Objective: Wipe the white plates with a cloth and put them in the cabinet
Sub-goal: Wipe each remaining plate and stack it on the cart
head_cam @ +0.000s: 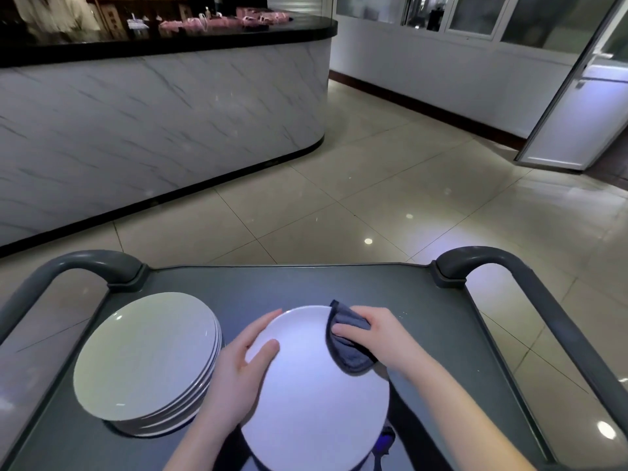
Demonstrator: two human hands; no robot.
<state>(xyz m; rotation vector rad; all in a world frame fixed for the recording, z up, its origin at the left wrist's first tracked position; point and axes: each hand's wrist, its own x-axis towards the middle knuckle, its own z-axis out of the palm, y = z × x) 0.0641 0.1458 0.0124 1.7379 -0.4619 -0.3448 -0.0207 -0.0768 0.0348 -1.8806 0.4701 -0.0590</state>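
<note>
One white plate (312,396) is lifted above the grey cart top, tilted toward me. My left hand (238,372) grips its left rim, thumb on the face and fingers behind. My right hand (380,338) presses a folded dark blue-grey cloth (350,348) against the plate's upper right edge, fingers curled round the cloth. A stack of several white plates (146,358) sits on the cart at the left, just beside my left hand.
The grey cart (339,283) has curved handles at the far left (85,263) and far right (492,260). Beyond it lies a tiled floor, a marble-fronted counter (153,113) at the left, and a glass door (577,107) at the right.
</note>
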